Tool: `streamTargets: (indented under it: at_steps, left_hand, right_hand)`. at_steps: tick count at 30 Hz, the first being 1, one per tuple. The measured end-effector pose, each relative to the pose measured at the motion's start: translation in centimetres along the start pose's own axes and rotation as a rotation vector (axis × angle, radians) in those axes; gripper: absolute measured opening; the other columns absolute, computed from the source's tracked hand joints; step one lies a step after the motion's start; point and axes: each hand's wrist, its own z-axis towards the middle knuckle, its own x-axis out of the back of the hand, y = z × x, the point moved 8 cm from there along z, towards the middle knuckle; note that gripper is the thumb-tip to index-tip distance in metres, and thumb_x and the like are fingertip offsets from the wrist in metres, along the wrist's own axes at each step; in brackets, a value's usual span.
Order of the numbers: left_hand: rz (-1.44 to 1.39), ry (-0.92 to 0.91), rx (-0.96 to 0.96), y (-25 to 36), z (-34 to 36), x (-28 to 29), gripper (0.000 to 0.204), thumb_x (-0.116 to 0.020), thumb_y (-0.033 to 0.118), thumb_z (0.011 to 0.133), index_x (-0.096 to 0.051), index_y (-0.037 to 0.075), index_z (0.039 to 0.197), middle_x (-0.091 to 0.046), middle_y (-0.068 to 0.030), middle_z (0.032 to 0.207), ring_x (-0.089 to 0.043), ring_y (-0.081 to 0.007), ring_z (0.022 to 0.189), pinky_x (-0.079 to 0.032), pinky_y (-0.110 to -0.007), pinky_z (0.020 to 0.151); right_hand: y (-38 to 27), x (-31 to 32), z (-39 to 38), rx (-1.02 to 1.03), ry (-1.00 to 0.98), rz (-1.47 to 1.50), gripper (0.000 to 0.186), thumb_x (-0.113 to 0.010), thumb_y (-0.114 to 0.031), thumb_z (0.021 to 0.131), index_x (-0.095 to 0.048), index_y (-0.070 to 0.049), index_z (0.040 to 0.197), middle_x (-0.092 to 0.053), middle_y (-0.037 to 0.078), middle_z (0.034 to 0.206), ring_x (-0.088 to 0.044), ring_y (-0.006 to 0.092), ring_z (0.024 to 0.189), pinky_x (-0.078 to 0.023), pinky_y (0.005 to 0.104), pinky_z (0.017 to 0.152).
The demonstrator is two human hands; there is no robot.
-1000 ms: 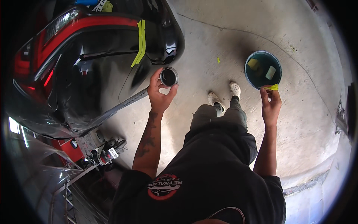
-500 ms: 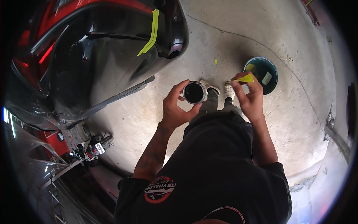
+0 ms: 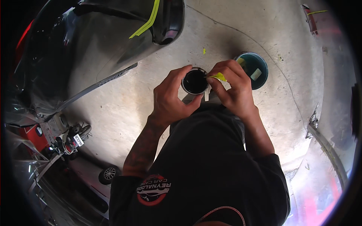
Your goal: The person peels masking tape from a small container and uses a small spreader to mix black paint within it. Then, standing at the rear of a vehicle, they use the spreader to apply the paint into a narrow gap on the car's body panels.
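Observation:
My left hand (image 3: 171, 96) is closed around a small round metal container (image 3: 194, 80) with dark contents, held upright at waist height. My right hand (image 3: 232, 86) pinches a small piece of yellow-green tape (image 3: 218, 77) at the container's right rim; whether a thin tool is with it, I cannot make out. Beyond my right hand, a round teal bucket (image 3: 260, 60) on the floor holds pale sponge-like blocks (image 3: 255, 74).
A black car bumper (image 3: 94, 45) with yellow-green tape (image 3: 149, 22) fills the upper left over concrete floor (image 3: 286, 45). At lower left are a motorcycle (image 3: 69, 139) and a silver car's wheel (image 3: 109, 173). A thin line crosses the floor; a curved panel (image 3: 332, 162) stands right.
My right hand has moved left from over the bucket to the container's rim, carrying the yellow-green piece. My left hand has moved right, still holding the container; the view has shifted.

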Motion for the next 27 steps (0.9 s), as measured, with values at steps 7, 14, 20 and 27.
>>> streamTargets:
  at_steps: [7,14,20,27]
  left_hand:
    - [-0.002,0.010,0.008,-0.1,0.0,-0.4,0.066,-0.083,0.009,0.066,-0.057,-0.001,0.126,-0.067,-0.0162,0.113,-0.071,-0.0306,0.099,-0.059,-0.037,0.083]
    - [0.016,-0.013,0.006,-0.4,-0.3,-1.0,0.069,-0.084,0.010,0.069,-0.056,0.001,0.131,-0.066,-0.0147,0.117,-0.070,-0.0272,0.102,-0.059,-0.033,0.076]
    - [-0.001,-0.009,0.019,-0.5,-0.1,-0.9,0.068,-0.084,0.011,0.068,-0.056,0.000,0.128,-0.066,-0.0164,0.114,-0.070,-0.0312,0.101,-0.058,-0.037,0.085]
    - [-0.015,-0.005,0.010,-0.6,0.2,-0.5,0.068,-0.084,0.010,0.067,-0.056,0.000,0.129,-0.067,-0.0172,0.115,-0.070,-0.0318,0.101,-0.059,-0.038,0.085]
  right_hand:
    - [-0.5,-0.3,0.1,0.094,-0.051,-0.229,0.024,-0.076,0.000,0.072,-0.068,-0.007,0.093,-0.064,0.007,0.096,-0.062,0.0287,0.084,-0.051,0.0389,0.071]
    - [-0.5,0.1,0.2,0.044,-0.031,-0.171,0.019,-0.076,-0.001,0.074,-0.069,-0.006,0.091,-0.065,0.008,0.094,-0.063,0.0291,0.086,-0.052,0.0388,0.073]
    - [1.4,0.6,-0.3,-0.186,-0.024,0.143,0.015,-0.075,-0.005,0.083,-0.069,-0.002,0.096,-0.065,0.010,0.091,-0.064,0.0253,0.083,-0.049,0.0325,0.074]
    - [4.6,-0.2,-2.2,-0.412,0.056,0.368,0.012,-0.073,-0.008,0.089,-0.068,-0.002,0.098,-0.068,0.005,0.091,-0.063,0.0134,0.084,-0.049,0.0300,0.077]
